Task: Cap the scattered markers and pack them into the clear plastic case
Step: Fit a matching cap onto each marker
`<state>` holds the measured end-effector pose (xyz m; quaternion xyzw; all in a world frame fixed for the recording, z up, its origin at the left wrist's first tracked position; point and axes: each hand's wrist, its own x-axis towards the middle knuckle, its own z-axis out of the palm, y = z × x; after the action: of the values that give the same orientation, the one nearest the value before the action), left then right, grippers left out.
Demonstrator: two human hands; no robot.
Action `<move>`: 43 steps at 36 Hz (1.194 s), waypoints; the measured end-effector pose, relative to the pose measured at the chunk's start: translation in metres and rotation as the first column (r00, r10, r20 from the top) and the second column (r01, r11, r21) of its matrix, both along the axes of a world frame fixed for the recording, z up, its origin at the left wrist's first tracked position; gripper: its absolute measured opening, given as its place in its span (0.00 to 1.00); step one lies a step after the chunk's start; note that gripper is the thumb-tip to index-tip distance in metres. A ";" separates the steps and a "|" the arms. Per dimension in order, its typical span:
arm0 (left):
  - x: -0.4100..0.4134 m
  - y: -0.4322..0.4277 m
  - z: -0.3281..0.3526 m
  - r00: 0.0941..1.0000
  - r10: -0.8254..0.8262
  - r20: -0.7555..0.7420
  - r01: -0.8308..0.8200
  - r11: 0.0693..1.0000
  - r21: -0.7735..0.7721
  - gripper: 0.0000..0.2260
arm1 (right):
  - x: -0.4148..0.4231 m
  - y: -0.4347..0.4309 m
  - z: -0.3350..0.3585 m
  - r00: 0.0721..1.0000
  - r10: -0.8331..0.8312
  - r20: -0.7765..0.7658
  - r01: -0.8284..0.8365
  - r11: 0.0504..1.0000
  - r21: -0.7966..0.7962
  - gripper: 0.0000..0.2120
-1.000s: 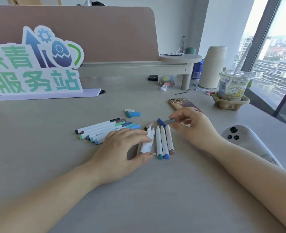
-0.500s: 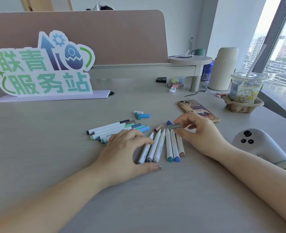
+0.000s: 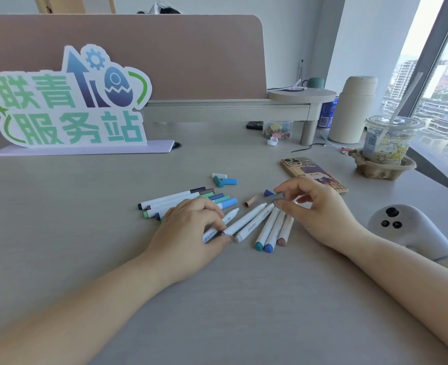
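I'm watching through the head camera, taking the phone (image 3: 314,175) on the bench (image 3: 86,246) as my reference. Just on the near side of the phone, the right hand (image 3: 320,212) pinches a grey cap (image 3: 275,198) between thumb and forefinger, the other fingers loosely curled, the cap held just above the tips of the loose markers. Nearer me and left of the phone lies a fan of uncapped markers (image 3: 269,225), their tips pointing toward the phone; three of them show teal, blue and brown rear ends. The left hand (image 3: 191,230), farther left of the phone, is curled down onto the fan and pinches the rear end of one white marker (image 3: 244,221) between thumb and fingertips; that marker's bare tip sits just beside the grey cap. Whether it is lifted off the bench, I cannot tell. Beyond the left hand's knuckles, well left of the phone, a bundle of capped markers (image 3: 180,200) lies side by side. Directly left of the phone sit three loose caps (image 3: 223,179), white, teal and light blue, close together. Between those and the right hand are a pink cap (image 3: 250,201) and a dark blue cap (image 3: 269,192). Right of the phone and nearer me, a white controller (image 3: 415,233) rests beside the right forearm.
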<state>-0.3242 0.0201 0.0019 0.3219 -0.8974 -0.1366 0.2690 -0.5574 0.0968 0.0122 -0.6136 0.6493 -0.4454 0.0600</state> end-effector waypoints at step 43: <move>0.005 0.001 0.011 0.894 0.037 -0.446 -0.021 0.999 0.039 0.08 | -0.001 -0.002 -0.005 0.930 -0.089 -0.357 0.058 0.994 -0.094 0.20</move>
<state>-0.3193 0.0213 0.0131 0.2997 -0.8044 -0.2177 0.4644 -0.5583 0.0947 0.0071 -0.6621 0.6529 -0.3534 -0.1021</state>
